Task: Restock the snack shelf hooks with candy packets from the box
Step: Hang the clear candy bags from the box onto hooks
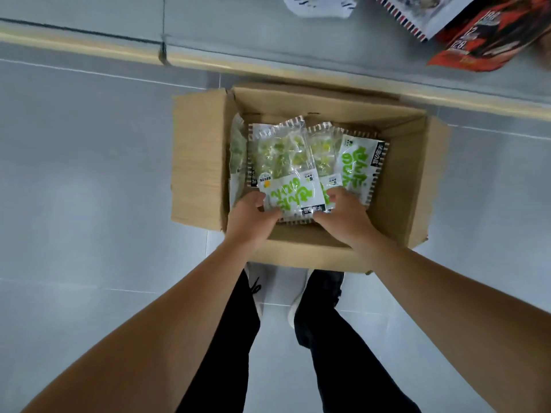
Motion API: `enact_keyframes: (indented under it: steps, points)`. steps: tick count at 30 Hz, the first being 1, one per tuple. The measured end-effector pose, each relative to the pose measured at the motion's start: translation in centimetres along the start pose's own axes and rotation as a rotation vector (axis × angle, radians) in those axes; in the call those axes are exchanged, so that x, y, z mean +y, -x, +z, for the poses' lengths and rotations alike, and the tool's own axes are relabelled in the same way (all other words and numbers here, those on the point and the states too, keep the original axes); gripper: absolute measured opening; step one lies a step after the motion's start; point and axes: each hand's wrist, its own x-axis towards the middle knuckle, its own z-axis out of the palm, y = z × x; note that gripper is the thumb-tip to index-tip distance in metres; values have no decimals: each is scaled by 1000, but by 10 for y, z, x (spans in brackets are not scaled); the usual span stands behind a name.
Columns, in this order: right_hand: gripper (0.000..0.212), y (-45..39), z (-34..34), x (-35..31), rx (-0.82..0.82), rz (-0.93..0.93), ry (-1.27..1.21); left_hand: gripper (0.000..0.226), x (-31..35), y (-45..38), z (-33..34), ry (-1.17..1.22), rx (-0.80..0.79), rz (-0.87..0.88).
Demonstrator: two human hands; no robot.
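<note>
Head view, looking straight down. An open cardboard box [196,162] sat on the grey tiled floor [74,180], its flaps folded outward, its far side just beside the base edge of the snack shelf [208,40]. Inside the box lay several candy packets [362,168], clear at one end with green sweets showing through, white at the other end with green lettering and a striped border; they overlapped one another and leaned at slight angles. Both of the person's hands were down in the box. The left hand [250,217] gripped the near left corner of the front candy packet [283,177], thumb curled over its printed face, the other fingers hidden beneath. The right hand [344,214] pinched the near edge of the neighbouring packet [323,158], fingertips curled onto the printed end; whether it also touched the front packet could not be told. Both forearms were bare. Below the box the person's black trousers [232,338] and shoes [325,290] showed, toes close to the near wall of the box. At the top right, red and white snack bags [483,34] hung or leaned by the shelf; their labels were too blurred to read.
</note>
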Motion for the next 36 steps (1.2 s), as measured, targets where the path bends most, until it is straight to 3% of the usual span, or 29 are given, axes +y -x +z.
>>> enact_keyframes:
  steps: [6, 9, 13, 16, 18, 20, 23, 25, 26, 28, 31, 34, 36]
  points:
    - [57, -103, 37, 13, 108, -2, -79, 57, -27, -105, 44, 134, -17, -157]
    - [32, -127, 48, 16, 125, 2, -121, 62, -36, -134, 56, 220, 14, -247]
    - [6, -135, 50, 14, 21, 6, -299, 76, -42, -147, 64, 268, 59, -316]
    - [11, -131, 41, 21, 22, 118, -532, 72, -38, -139, 61, 294, 120, -290]
    - [10, -122, 29, 28, 17, 182, -632, 53, -33, -128, 56, 295, 96, -259]
    - [14, -109, 19, 34, -18, 241, -669, 37, -27, -118, 49, 314, 54, -201]
    - [22, -68, -6, 31, -70, 279, -672, 38, -5, -86, 32, 368, 37, -142]
    - [23, -34, -23, 25, -87, 249, -605, 37, 15, -55, 16, 340, 46, -90]
    - [35, -19, -29, 21, -35, 215, -509, 37, 26, -40, 7, 288, 55, -53]
    - [61, 19, -51, 6, 157, 106, -295, 39, 50, -2, -15, 105, 80, 66]
    - [78, 72, -81, -25, 381, -150, -62, 44, 86, 52, -48, -248, 102, 252]
    - [85, 139, -116, -65, 429, -347, 228, 44, 121, 118, -83, -515, 78, 433]
    - [85, 180, -136, -90, 371, -410, 367, 43, 141, 162, -105, -675, 44, 579]
